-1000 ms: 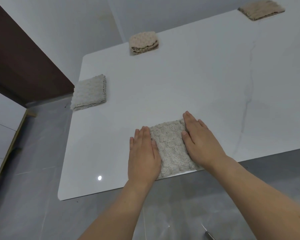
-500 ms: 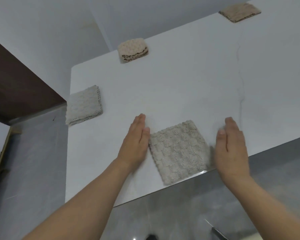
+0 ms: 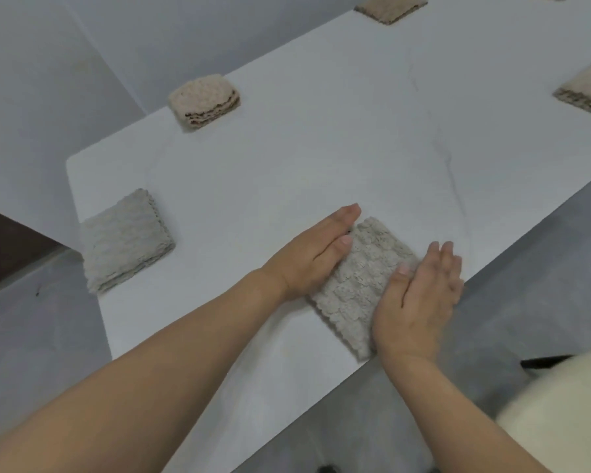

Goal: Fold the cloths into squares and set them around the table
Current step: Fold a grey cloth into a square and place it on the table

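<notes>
A folded grey-beige cloth (image 3: 362,285) lies at the near edge of the white table (image 3: 287,148). My left hand (image 3: 316,256) rests flat against the cloth's left side, fingers together. My right hand (image 3: 420,295) presses flat on its right side at the table edge. Other folded cloths lie around the table: a pale grey cloth (image 3: 125,240) at the left edge, a tan cloth (image 3: 203,102) at the far left, a brown cloth (image 3: 389,6) at the far edge and a tan cloth (image 3: 587,92) at the right, cut off by the frame.
The grey floor (image 3: 492,336) lies below the table's near edge. A dark brown panel (image 3: 4,247) shows at the left. A pale blurred garment (image 3: 560,414) fills the bottom right corner.
Both hands had pulled away from the cloth half a second ago; now they are back against its two sides. The camera has swung, so the table sits further left and more tilted.
</notes>
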